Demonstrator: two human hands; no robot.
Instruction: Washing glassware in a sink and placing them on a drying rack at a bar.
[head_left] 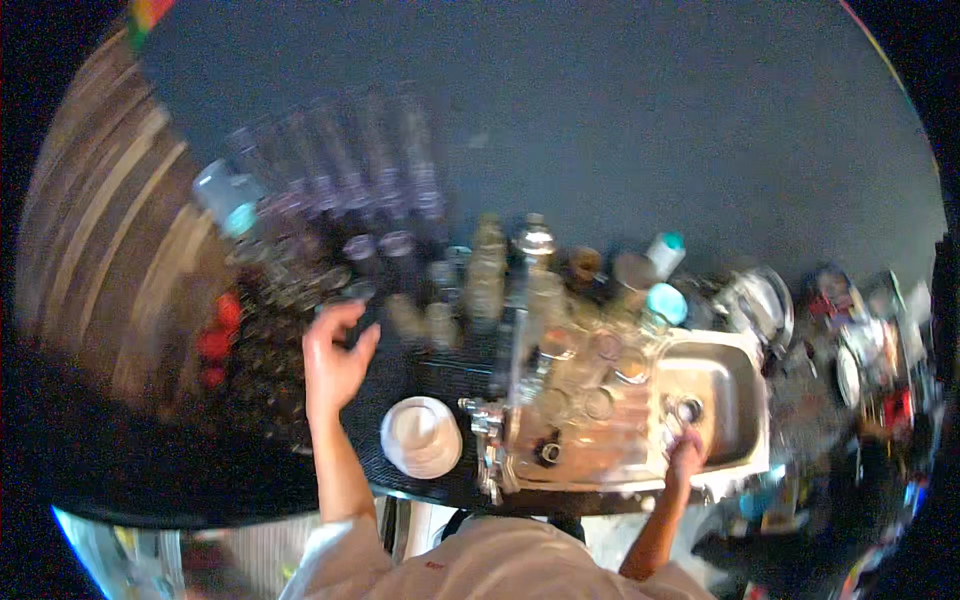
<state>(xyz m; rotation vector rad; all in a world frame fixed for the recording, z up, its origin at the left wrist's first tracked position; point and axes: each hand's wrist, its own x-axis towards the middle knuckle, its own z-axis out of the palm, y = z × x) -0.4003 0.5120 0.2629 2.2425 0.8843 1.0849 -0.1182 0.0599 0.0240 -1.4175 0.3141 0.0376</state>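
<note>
My left hand (338,360) is raised over the dark counter at left, with its thumb and fingers apart. It is nearest to a crowd of small glasses (290,270), and I see nothing held in it. My right hand (687,450) reaches down into the metal sink (735,345), at its left side. Blur hides its fingers; a shiny, pale thing (672,425) lies right by them, and I cannot make out whether it is gripped. Several clear glasses (598,402) stand on the drainboard (600,455) left of the basin.
A stack of white dishes (421,440) sits on the counter between my arms. Bottles (487,270) and a metal shaker (536,240) line the back. Tall clear tubes (380,160) stand behind at left, with red items (215,345) at the far left. More bar ware (860,350) crowds the right.
</note>
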